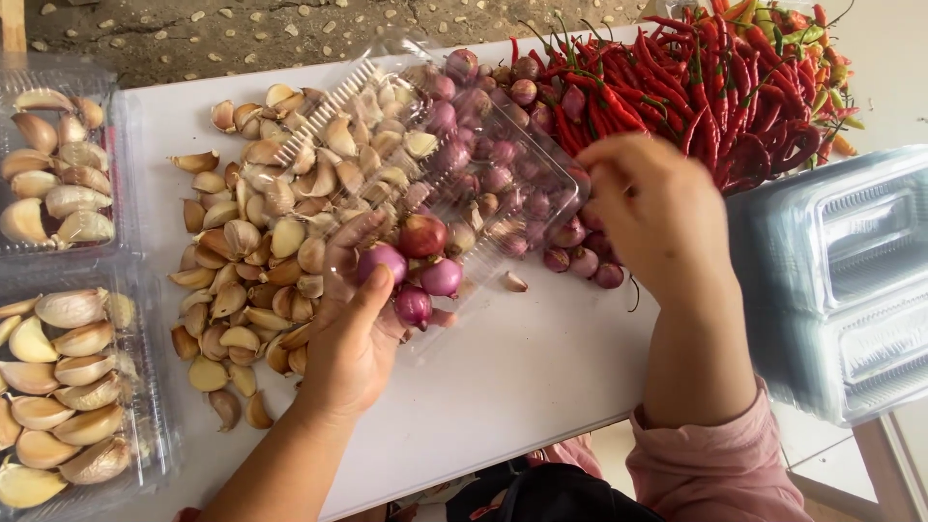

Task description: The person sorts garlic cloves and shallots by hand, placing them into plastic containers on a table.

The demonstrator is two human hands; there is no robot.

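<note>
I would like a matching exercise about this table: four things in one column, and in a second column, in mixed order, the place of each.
Things:
1. loose garlic cloves
2. red chillies
3. stack of empty clear boxes
4. four shallots

Places:
A. at the table's right edge
B. in the open clear tray that the left hand holds
C. in a pile at the far right of the table
D. spread on the table, left of the held tray

Pairs: 1-D, 2-C, 3-A, 4-B
</note>
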